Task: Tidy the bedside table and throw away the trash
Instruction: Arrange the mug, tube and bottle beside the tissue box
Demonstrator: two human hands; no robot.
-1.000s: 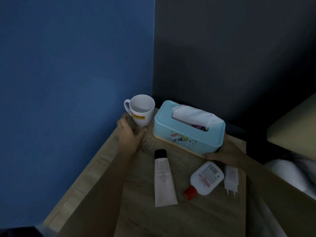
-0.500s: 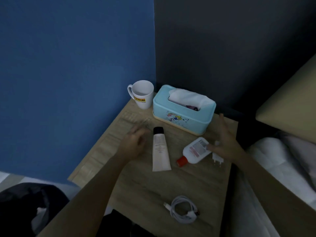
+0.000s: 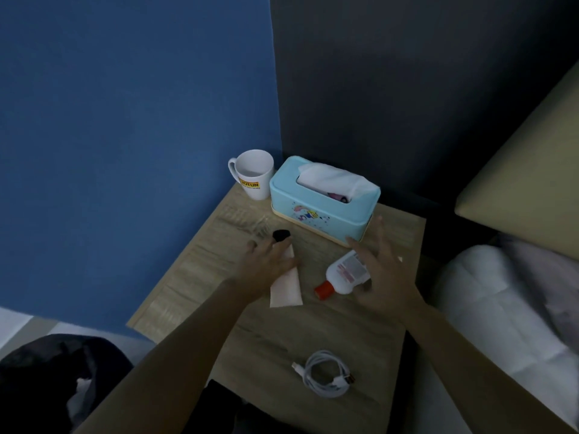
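Observation:
On the wooden bedside table [image 3: 344,327] lies a white tube with a black cap [image 3: 286,288]. My left hand [image 3: 266,261] rests on its upper part with fingers spread, not clearly closed around it. A white bottle with a red cap [image 3: 343,272] lies to the right. My right hand [image 3: 383,267] hovers open over the bottle's base and hides the white charger plug. At the back stand a white mug [image 3: 255,173] and a light blue tissue box [image 3: 322,202]. A coiled white cable [image 3: 327,372] lies near the front edge.
A blue wall stands to the left and a dark wall behind the table. A bed with white bedding [image 3: 507,308] and a beige headboard [image 3: 526,170] borders the right side. A dark bin with a bag [image 3: 59,380] sits on the floor at lower left.
The view has pulled back and down. My left hand moved from beside the tube onto it. My right hand shifted over the bottle's base and now covers the plug.

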